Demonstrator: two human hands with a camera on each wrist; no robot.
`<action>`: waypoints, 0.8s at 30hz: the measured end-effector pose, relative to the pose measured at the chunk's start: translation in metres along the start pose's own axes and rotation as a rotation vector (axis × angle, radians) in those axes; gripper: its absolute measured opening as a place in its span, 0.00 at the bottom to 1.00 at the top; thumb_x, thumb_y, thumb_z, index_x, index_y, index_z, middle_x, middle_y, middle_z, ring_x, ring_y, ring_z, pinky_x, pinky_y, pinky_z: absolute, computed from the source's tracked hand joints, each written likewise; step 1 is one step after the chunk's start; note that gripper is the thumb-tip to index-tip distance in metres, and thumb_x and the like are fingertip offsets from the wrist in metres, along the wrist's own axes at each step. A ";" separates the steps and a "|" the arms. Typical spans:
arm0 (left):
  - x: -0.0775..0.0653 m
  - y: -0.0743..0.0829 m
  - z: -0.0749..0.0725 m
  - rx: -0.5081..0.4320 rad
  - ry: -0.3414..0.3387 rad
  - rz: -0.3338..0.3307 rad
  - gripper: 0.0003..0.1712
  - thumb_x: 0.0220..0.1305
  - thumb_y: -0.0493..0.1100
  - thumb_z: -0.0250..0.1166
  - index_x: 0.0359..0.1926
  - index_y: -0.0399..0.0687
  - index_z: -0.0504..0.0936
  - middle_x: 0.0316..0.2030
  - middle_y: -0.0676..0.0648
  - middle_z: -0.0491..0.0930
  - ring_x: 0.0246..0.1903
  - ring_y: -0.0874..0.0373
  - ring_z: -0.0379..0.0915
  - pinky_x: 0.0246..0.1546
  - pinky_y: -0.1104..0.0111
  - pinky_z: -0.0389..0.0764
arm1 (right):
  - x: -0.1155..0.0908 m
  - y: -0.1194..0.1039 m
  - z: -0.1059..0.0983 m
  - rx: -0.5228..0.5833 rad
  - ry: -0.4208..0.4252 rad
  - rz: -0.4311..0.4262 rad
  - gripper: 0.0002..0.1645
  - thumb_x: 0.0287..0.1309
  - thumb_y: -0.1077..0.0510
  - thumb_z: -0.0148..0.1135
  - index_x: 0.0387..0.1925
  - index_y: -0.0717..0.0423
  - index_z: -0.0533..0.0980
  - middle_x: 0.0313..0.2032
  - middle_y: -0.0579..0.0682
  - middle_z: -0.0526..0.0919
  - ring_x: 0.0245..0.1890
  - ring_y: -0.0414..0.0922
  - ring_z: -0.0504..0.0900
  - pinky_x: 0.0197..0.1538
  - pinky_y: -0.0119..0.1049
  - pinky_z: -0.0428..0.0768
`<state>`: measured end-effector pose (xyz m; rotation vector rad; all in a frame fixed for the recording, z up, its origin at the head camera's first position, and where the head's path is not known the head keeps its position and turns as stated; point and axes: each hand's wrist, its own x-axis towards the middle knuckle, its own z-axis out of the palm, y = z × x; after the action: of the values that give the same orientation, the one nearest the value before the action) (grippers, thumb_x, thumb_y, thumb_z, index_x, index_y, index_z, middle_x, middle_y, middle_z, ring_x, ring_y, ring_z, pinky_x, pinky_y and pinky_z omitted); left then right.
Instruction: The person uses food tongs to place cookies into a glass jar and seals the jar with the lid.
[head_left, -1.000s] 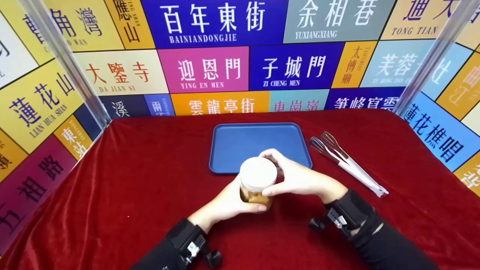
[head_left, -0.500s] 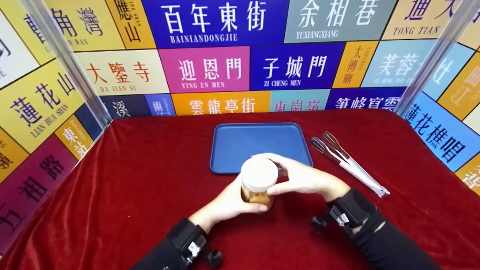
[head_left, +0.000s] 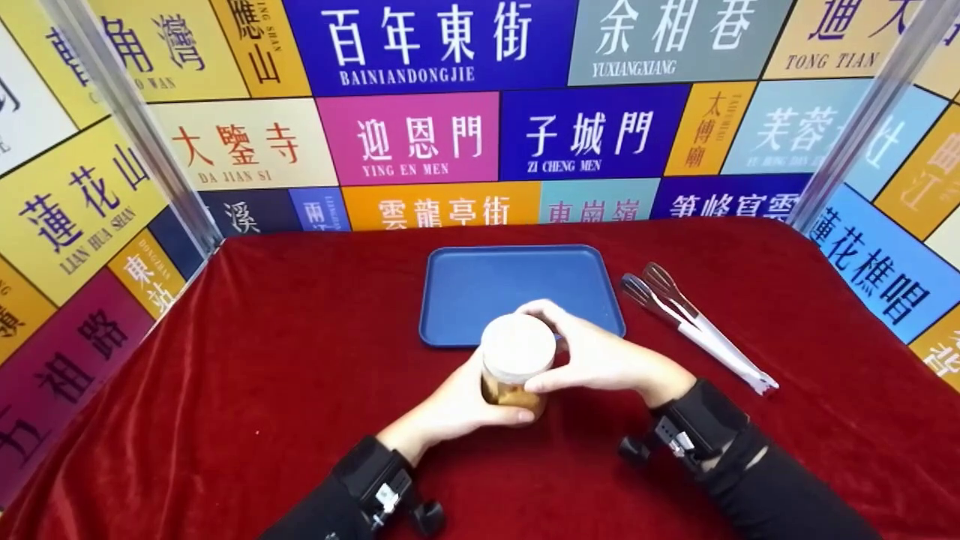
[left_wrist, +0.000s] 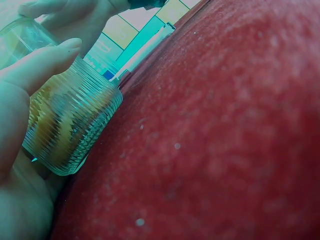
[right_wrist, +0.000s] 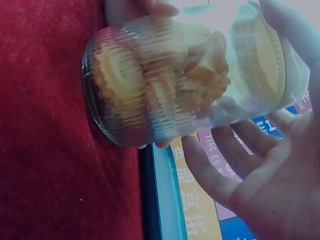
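A ribbed clear glass jar (head_left: 514, 399) with a pale, whitish lid (head_left: 517, 345) stands in front of me between both hands. Golden cookies (right_wrist: 117, 75) show through its wall in the right wrist view. My left hand (head_left: 454, 409) grips the lower body of the jar, its thumb lying across the near side. Around the lid curve the thumb and fingers of my right hand (head_left: 604, 358). The left wrist view shows the jar's base (left_wrist: 70, 160) close to the red cloth; whether it touches is hard to tell.
Behind the jar lies a blue tray (head_left: 517, 281) on the red cloth (head_left: 300, 360). Metal tongs (head_left: 697, 326) with brown ends rest to its right. Colourful sign panels (head_left: 420, 142) and metal posts (head_left: 150, 127) enclose the back and sides.
My right hand's fingers shifted around the lid half a second ago and have turned back to about their earlier place. The left hand and jar stay almost still.
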<state>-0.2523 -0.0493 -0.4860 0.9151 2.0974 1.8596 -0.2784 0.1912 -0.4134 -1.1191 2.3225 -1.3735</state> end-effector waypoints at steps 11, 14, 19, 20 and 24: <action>0.000 0.001 0.000 0.007 0.002 -0.010 0.60 0.53 0.38 0.84 0.81 0.47 0.57 0.67 0.50 0.76 0.67 0.58 0.72 0.73 0.63 0.67 | -0.002 0.001 -0.001 0.048 -0.041 -0.009 0.55 0.54 0.52 0.84 0.77 0.46 0.62 0.68 0.43 0.75 0.70 0.46 0.72 0.73 0.51 0.70; 0.000 0.001 0.000 0.002 0.003 -0.021 0.60 0.53 0.38 0.84 0.80 0.47 0.58 0.66 0.50 0.77 0.66 0.58 0.73 0.73 0.63 0.68 | -0.003 0.003 -0.003 0.090 -0.067 -0.008 0.58 0.56 0.52 0.82 0.81 0.45 0.59 0.72 0.46 0.71 0.72 0.47 0.70 0.73 0.48 0.71; -0.001 0.002 0.000 -0.003 0.007 -0.033 0.59 0.52 0.37 0.84 0.80 0.46 0.59 0.66 0.49 0.77 0.65 0.58 0.74 0.72 0.63 0.69 | -0.002 0.005 -0.004 0.139 -0.090 -0.026 0.54 0.61 0.54 0.79 0.82 0.48 0.59 0.74 0.49 0.71 0.73 0.48 0.70 0.71 0.41 0.74; -0.001 0.002 0.000 -0.005 0.009 -0.032 0.59 0.52 0.37 0.84 0.80 0.45 0.59 0.66 0.49 0.77 0.65 0.57 0.74 0.72 0.63 0.68 | -0.002 0.005 -0.004 0.133 -0.089 -0.028 0.53 0.62 0.54 0.78 0.82 0.49 0.60 0.73 0.48 0.72 0.73 0.48 0.70 0.72 0.41 0.73; -0.001 0.001 0.001 -0.002 0.012 -0.021 0.58 0.53 0.37 0.84 0.79 0.45 0.60 0.66 0.49 0.77 0.66 0.58 0.73 0.73 0.63 0.68 | -0.001 0.005 -0.005 0.102 -0.075 -0.034 0.50 0.60 0.54 0.79 0.79 0.51 0.65 0.71 0.47 0.75 0.72 0.47 0.71 0.72 0.42 0.72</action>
<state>-0.2510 -0.0492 -0.4851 0.8805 2.1032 1.8610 -0.2828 0.1963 -0.4149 -1.1637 2.1655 -1.4188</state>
